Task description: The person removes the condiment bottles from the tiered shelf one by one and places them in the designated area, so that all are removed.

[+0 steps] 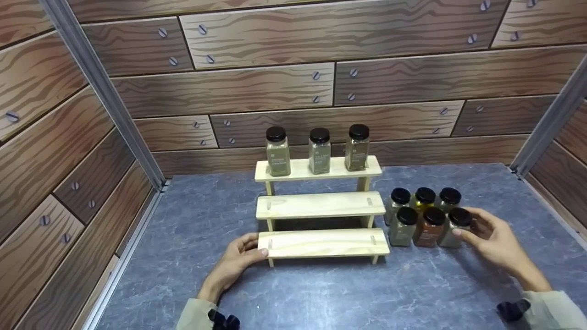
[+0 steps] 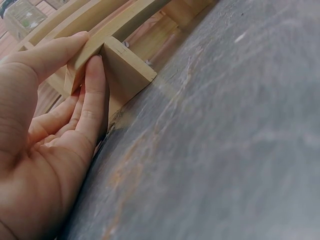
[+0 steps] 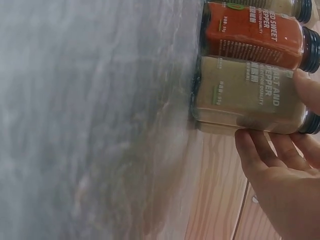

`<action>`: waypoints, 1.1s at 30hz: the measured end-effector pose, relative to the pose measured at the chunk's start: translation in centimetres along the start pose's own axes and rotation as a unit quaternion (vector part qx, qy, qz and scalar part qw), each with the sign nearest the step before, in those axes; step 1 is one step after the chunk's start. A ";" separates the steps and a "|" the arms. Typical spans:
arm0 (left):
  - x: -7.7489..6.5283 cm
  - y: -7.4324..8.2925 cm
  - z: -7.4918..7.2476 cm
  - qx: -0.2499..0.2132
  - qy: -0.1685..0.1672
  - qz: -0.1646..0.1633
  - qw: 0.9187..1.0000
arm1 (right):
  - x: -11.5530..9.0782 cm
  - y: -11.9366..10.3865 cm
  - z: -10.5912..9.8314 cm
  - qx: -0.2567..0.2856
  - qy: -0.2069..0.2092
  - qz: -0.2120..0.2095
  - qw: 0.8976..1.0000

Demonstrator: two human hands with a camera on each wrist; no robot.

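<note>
A three-tier pale wooden rack [image 1: 321, 243] stands mid-table, with three black-capped spice jars [image 1: 319, 151] on its top tier. My left hand [image 1: 252, 247] pinches the left end of the lowest tier, thumb on top and fingers against the leg [image 2: 127, 67]. Right of the rack, several more jars stand in two rows on the table. My right hand [image 1: 465, 224] grips the front right one, a beige salt and pepper jar [image 1: 447, 238], with thumb and fingers on opposite sides [image 3: 240, 92]. A red-filled jar [image 1: 429, 229] touches it on the left.
The grey stone-patterned tabletop [image 1: 321, 293] is enclosed by wood-print walls at the back and both sides, with metal posts in the corners. The rack's middle tier [image 1: 321, 204] and lowest tier carry nothing.
</note>
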State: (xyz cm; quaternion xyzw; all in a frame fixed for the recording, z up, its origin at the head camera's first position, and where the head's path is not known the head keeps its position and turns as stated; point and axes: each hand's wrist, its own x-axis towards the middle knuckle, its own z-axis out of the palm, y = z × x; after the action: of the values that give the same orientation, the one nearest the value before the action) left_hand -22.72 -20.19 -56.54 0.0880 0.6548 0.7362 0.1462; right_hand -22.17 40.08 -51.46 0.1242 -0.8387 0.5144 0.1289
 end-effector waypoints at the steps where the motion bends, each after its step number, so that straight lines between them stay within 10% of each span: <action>1: 0.0 0.0 0.0 0.001 0.000 0.000 1.000 | 0.1 -0.1 0.0 0.001 0.001 -0.003 1.000; 33: 0.1 0.0 0.0 0.008 -0.006 0.009 1.000 | 5.9 -9.7 1.7 -0.028 0.000 -0.112 0.993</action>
State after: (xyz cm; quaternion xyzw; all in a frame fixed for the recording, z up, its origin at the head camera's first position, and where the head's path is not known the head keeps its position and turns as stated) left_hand -22.82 -20.19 -56.52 0.0992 0.6590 0.7317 0.1430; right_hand -24.54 33.79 -42.09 0.2137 -0.8336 0.4730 0.1892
